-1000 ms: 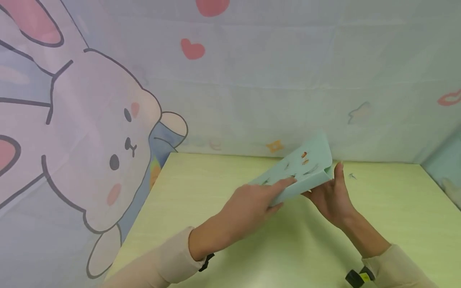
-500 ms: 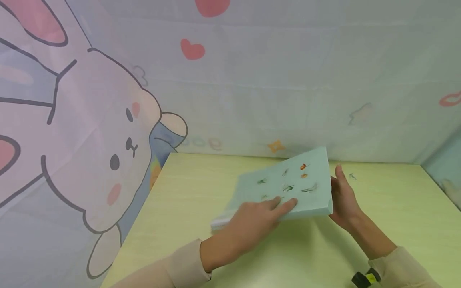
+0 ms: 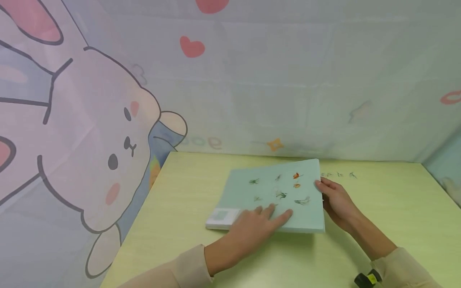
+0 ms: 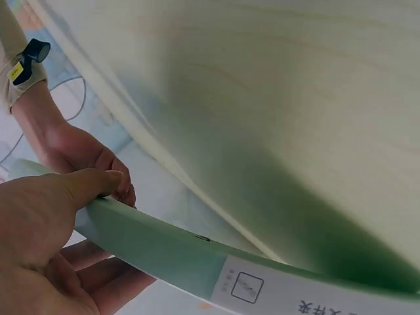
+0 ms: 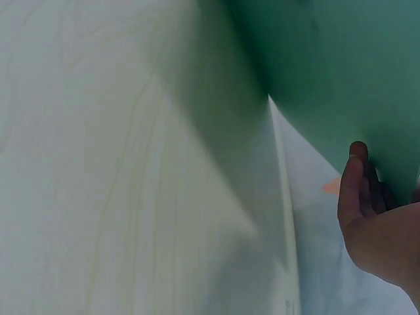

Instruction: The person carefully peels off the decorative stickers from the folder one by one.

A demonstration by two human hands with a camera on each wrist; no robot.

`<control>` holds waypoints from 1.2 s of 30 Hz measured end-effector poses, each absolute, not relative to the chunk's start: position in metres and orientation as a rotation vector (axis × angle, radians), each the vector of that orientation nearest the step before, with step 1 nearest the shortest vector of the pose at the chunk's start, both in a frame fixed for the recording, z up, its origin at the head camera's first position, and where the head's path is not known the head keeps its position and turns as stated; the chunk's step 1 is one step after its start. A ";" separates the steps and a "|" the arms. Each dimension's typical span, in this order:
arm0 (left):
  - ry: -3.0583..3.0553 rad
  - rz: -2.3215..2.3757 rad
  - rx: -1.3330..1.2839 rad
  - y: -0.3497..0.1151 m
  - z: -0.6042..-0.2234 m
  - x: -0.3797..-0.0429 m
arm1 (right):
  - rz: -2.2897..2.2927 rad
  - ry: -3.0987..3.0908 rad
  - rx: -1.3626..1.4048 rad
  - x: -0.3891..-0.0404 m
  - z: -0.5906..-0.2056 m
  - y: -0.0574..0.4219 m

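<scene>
Head view: a mint-green folder (image 3: 268, 188), its cover printed with small plants, is held tilted over the counter (image 3: 191, 192), with shadow beneath it; contact at the far edge cannot be determined. A white label (image 3: 221, 217) occupies its near left corner. The left hand (image 3: 253, 230) lies across the near edge, fingers on the cover; the right hand (image 3: 340, 204) grips the right edge, thumb on top. A cloth backdrop (image 3: 270, 84) stands behind. Left wrist view: the left hand's thumb and fingers pinch the folder from opposite sides of its spine (image 4: 157, 246). Right wrist view: the right hand's fingers bear against the folder's green underside.
</scene>
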State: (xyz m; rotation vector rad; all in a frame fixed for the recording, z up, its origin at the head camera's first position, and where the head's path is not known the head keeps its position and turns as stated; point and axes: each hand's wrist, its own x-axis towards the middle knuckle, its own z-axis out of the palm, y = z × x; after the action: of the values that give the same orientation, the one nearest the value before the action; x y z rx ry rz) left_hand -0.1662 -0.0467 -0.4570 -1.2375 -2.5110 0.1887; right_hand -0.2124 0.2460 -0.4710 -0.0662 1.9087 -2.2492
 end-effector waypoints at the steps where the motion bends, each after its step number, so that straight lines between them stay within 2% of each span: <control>1: -2.515 0.195 -1.246 -0.047 -0.458 -0.166 | -2.231 1.944 -0.066 -0.213 -0.473 0.247; 12: -2.497 0.310 -1.360 -0.047 -0.464 -0.172 | -1.844 2.283 -0.030 -0.216 -0.497 0.252; 21: -2.560 0.425 -1.421 -0.049 -0.471 -0.179 | -1.423 2.540 -0.232 -0.217 -0.503 0.250; 27: -2.652 0.515 -1.385 -0.050 -0.471 -0.182 | -1.309 2.556 -0.372 -0.217 -0.508 0.250; 36: -3.013 0.094 -1.335 -0.059 -0.458 -0.208 | -1.281 2.579 -0.320 -0.218 -0.508 0.252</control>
State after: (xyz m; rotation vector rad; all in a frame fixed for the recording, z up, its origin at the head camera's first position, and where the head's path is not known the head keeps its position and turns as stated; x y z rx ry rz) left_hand -0.2075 -0.0587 -0.4583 -1.3352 -3.0134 0.0943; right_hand -0.2184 0.2525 -0.5082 -0.3205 2.5787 -1.2810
